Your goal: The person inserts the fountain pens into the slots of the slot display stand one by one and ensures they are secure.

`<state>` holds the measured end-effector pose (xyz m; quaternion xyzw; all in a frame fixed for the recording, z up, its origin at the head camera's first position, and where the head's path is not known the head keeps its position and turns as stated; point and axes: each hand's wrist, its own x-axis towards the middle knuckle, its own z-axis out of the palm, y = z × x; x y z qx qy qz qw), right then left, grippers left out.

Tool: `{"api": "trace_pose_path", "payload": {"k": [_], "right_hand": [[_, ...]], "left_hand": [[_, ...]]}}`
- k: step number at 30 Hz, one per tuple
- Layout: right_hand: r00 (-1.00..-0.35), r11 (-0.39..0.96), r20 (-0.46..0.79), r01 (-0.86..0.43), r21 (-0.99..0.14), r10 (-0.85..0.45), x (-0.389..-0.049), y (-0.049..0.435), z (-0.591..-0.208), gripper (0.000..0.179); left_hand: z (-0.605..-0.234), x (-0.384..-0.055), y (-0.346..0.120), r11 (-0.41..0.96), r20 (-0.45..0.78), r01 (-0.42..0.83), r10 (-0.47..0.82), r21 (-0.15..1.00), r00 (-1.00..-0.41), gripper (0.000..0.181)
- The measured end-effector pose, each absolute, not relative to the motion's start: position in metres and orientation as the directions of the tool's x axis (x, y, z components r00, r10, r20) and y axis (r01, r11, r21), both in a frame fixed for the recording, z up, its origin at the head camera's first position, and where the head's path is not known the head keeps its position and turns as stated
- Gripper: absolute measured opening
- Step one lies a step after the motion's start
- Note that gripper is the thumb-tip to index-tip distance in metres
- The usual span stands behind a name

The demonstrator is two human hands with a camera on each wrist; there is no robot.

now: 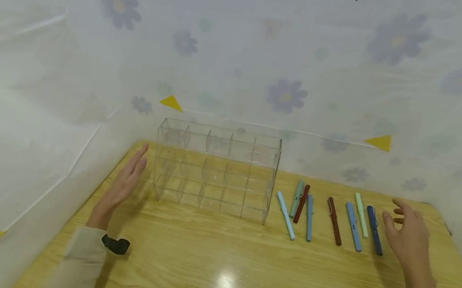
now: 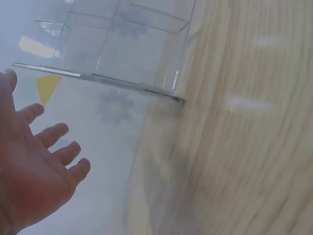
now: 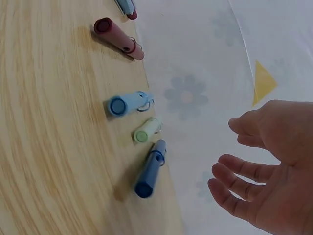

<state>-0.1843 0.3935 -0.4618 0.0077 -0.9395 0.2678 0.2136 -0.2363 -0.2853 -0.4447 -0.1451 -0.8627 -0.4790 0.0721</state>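
A clear acrylic rack (image 1: 226, 175) with several compartments stands upright on the table. My left hand (image 1: 124, 183) is held just left of it, fingers straight and holding nothing; in the left wrist view the palm faces the rack's side edge (image 2: 122, 84). Right of the rack lie several pens. My right hand (image 1: 410, 235) hovers beside the rightmost one, a dark blue pen (image 1: 374, 230), with loosely bent fingers and nothing in them. Near that lie a pale green pen (image 1: 361, 215), a blue pen (image 1: 353, 227) and a dark red pen (image 1: 334, 221).
Closer to the rack are a light blue pen (image 1: 285, 215), a grey-green pen (image 1: 296, 198), another dark red pen (image 1: 301, 203) and another blue pen (image 1: 309, 218). The wooden table (image 1: 196, 253) is bordered by a white flowered sheet (image 1: 234, 65) at the back and sides.
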Motion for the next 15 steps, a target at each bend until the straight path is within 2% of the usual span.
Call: {"api": "trace_pose_path", "payload": {"k": [9, 15], "right_hand": [[-0.919, 0.734, 0.275, 0.023, -0.679, 0.283, -0.184, 0.395, -0.479, 0.05], [-0.922, 0.694, 0.202, 0.091, -0.714, 0.329, -0.183, 0.398, -0.492, 0.054]], "left_hand": [[-0.472, -0.236, -0.269, 0.351, 0.322, 0.361, 0.167, 0.864, -0.932, 0.054], [-0.482, -0.238, -0.264, 0.253, 0.314, 0.351, 0.176, 0.901, -0.933, 0.054]]}}
